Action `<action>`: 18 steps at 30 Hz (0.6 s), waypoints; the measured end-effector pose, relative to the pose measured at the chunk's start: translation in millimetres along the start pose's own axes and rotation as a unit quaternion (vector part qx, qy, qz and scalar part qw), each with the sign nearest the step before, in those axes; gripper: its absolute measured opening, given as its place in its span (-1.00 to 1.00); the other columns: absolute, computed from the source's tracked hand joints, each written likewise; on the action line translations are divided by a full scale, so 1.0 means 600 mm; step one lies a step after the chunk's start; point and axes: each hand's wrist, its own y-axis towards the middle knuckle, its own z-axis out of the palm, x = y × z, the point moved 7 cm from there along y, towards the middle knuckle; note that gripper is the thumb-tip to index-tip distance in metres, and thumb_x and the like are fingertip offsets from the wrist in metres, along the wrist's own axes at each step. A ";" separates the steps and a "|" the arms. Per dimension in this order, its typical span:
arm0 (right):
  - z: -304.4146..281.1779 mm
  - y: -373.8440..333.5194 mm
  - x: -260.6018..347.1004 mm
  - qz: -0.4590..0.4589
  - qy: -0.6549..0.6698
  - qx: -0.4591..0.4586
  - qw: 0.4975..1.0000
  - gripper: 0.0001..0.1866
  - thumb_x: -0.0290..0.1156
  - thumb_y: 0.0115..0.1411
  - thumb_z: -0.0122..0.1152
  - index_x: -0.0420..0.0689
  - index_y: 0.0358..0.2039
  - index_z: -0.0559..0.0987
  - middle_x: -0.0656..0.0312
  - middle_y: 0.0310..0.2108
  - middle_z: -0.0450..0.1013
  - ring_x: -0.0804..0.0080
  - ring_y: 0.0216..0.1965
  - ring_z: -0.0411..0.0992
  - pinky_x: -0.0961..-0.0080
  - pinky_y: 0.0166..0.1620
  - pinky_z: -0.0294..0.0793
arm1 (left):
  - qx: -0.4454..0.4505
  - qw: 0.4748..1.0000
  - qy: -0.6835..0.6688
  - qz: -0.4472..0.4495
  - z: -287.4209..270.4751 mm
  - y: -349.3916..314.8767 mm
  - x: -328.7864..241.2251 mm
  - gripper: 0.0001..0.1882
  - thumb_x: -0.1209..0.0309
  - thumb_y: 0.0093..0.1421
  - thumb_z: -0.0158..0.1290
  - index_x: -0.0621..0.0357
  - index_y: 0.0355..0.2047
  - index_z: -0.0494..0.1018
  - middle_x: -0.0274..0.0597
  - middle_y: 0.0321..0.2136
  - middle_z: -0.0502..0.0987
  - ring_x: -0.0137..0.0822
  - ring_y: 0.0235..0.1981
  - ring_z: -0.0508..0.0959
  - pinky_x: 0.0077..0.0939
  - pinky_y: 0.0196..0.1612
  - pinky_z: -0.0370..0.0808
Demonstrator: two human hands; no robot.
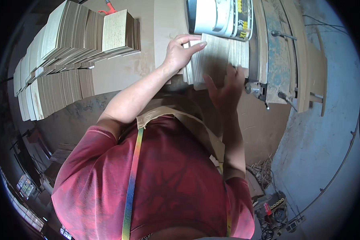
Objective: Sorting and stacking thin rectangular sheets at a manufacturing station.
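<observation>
Thin, pale wooden boards [215, 50] lie in front of me below a white bucket, the uppermost one slightly tilted. My left hand [181, 55] grips this board at its upper left corner, thumb on the face and fingers bent around behind the edge. At the lower right, my right hand [227, 89] is in shadow and somewhat blurred. Its thumb and fingers are spread apart at the board's lower edge, with the fingertips near the right-hand boards [239, 54]. More boards show their edges under the left hand.
The white bucket [222, 18] lies against the boards' far side. Long stacked rows of wooden boards [68, 34] fill the left of the table, with a red-handled tool [108, 7] behind. A machine bed with metal clamps [279, 56] stands right, beside a blue-grey wall [340, 104].
</observation>
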 end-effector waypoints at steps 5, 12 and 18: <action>0.054 0.033 0.068 0.047 -0.077 0.048 0.995 -0.15 -0.12 0.14 0.64 -0.36 0.31 0.51 -0.37 0.30 0.39 -0.33 0.17 0.49 -0.11 0.15 0.63 | 0.004 1.000 -0.018 -0.025 -0.020 -0.001 -0.003 -0.67 0.27 0.28 0.54 0.18 -0.04 0.80 -0.03 0.10 0.64 -0.18 0.10 0.65 -0.36 0.23 0.60; 0.026 -0.015 0.015 -0.038 -0.008 0.032 0.999 -0.06 -0.15 0.08 0.67 -0.38 0.36 0.44 -0.42 0.33 0.34 -0.39 0.15 0.48 -0.11 0.14 0.63 | -0.015 0.999 -0.048 -0.022 -0.025 -0.005 0.016 -0.68 0.32 0.27 0.55 0.20 -0.04 0.80 -0.04 0.05 0.67 -0.20 0.02 0.68 -0.39 0.16 0.65; 0.037 0.002 0.059 0.009 0.003 0.051 0.999 -0.04 -0.17 0.06 0.67 -0.37 0.37 0.43 -0.41 0.36 0.32 -0.42 0.15 0.47 -0.12 0.16 0.63 | -0.020 0.998 -0.046 -0.046 -0.031 -0.009 0.002 -0.70 0.35 0.27 0.55 0.21 -0.06 0.80 -0.05 0.04 0.67 -0.20 0.02 0.67 -0.37 0.17 0.66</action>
